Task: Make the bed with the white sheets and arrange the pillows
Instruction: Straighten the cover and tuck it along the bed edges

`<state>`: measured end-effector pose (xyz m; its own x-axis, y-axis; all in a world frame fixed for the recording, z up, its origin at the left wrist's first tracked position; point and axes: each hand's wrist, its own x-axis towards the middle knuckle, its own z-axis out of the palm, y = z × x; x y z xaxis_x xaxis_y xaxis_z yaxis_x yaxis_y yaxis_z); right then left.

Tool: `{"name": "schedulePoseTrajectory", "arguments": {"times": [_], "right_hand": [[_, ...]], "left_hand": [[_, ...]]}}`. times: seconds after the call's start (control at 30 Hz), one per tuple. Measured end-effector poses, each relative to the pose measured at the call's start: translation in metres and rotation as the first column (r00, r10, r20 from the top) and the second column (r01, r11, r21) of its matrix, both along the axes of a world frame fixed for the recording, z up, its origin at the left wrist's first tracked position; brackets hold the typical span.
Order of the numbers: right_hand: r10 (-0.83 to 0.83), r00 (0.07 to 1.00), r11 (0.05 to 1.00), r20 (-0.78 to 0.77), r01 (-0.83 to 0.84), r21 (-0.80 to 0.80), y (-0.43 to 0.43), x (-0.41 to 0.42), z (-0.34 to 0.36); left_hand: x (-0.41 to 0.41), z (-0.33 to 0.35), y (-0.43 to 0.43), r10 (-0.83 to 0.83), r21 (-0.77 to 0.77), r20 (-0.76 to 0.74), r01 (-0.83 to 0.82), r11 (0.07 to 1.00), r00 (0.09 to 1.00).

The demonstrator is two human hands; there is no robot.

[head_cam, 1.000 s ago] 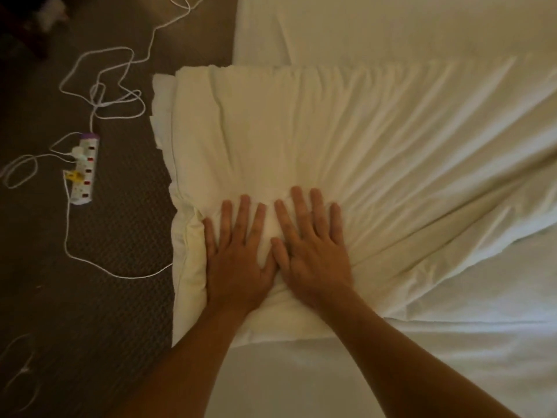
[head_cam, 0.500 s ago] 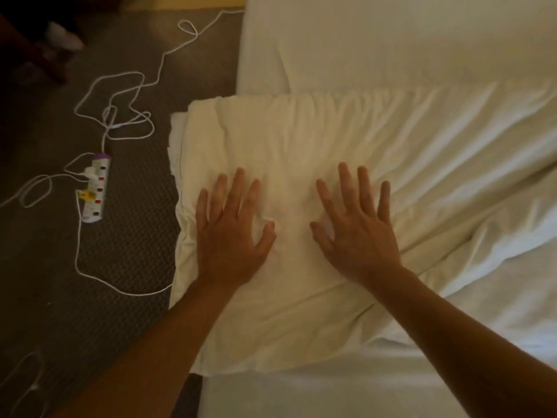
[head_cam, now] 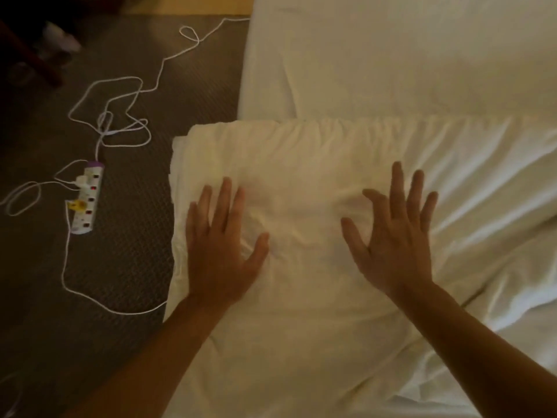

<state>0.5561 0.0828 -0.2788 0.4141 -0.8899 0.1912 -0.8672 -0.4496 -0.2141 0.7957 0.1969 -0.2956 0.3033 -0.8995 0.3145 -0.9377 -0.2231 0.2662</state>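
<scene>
While left hand [head_cam: 220,251] and right hand [head_cam: 394,242] spread flat, fingers [head_cam: 224,200] straight; white sheet [head_cam: 301,182] underneath

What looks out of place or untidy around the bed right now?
A power strip lies on the carpet beside the mattress, its white cords tangled in loops: a likely trip hazard. The folded sheet under the left hand and right hand sticks out past the mattress edge and is creased toward the right.

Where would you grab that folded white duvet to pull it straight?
Probably take the duvet at its stacked left edge, coming from the carpet side: the layers overhang the mattress there, so fingers can slip under and pinch them. The left hand and right hand are spread open on top.
</scene>
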Motion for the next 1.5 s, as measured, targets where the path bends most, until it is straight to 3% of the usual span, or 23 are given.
{"name": "schedulePoseTrajectory", "arguments": {"times": [0.1, 0.3, 0.43, 0.73, 0.83, 0.93, 1.0, 1.23, 1.33, 1.43, 1.5], "right_hand": [[0.154, 0.986, 0.988, -0.065, -0.156, -0.019, -0.027, 0.056, 0.016], [0.388, 0.9, 0.92, -0.199, -0.389, 0.037, -0.067, 0.133, -0.006], [0.389, 0.884, 0.918, -0.259, -0.396, 0.026, -0.069, 0.131, -0.05], [0.4, 0.901, 0.916, -0.165, -0.394, 0.069, -0.087, 0.142, -0.068], [0.342, 0.917, 0.939, -0.205, -0.339, 0.052, -0.102, 0.119, -0.048], [0.254, 0.912, 0.966, -0.322, -0.254, 0.043, -0.141, 0.06, -0.034], [0.171, 0.911, 0.985, -0.376, -0.148, 0.088, -0.168, 0.011, -0.031], [0.134, 0.934, 0.966, -0.332, -0.048, 0.255, -0.195, -0.004, -0.056], [0.079, 0.944, 0.928, -0.322, 0.049, 0.37, -0.197, 0.016, -0.021], [0.029, 0.942, 0.95, -0.335, 0.079, 0.303, -0.157, 0.043, 0.018], [0.018, 0.938, 0.945, -0.345, 0.097, 0.313, -0.104, 0.041, 0.018]], "left_hand": [[0.003, 0.028, -0.061, -0.069, -0.015, 0.062, 0.07, 0.997, 0.996], [0.049, -0.001, -0.122, -0.04, 0.256, 0.231, -0.021, 0.966, 0.972], [0.049, -0.042, -0.121, -0.004, 0.275, 0.159, -0.041, 0.961, 0.987], [0.062, -0.058, -0.14, -0.011, 0.299, -0.013, 0.014, 0.954, 1.0], [0.07, -0.044, -0.136, -0.043, 0.304, -0.062, 0.06, 0.951, 0.997], [0.073, -0.04, -0.129, -0.029, 0.298, 0.142, -0.015, 0.955, 0.989], [0.068, -0.047, -0.129, 0.011, 0.262, 0.182, -0.06, 0.963, 0.983], [0.079, -0.065, -0.146, -0.015, 0.214, -0.199, 0.058, 0.975, 0.98], [0.086, -0.042, -0.161, 0.023, 0.251, -0.282, 0.051, 0.967, 0.959], [0.084, -0.014, -0.16, 0.077, 0.32, -0.105, -0.04, 0.946, 0.991], [0.07, -0.013, -0.139, 0.097, 0.344, -0.075, -0.065, 0.937, 0.992]]}}
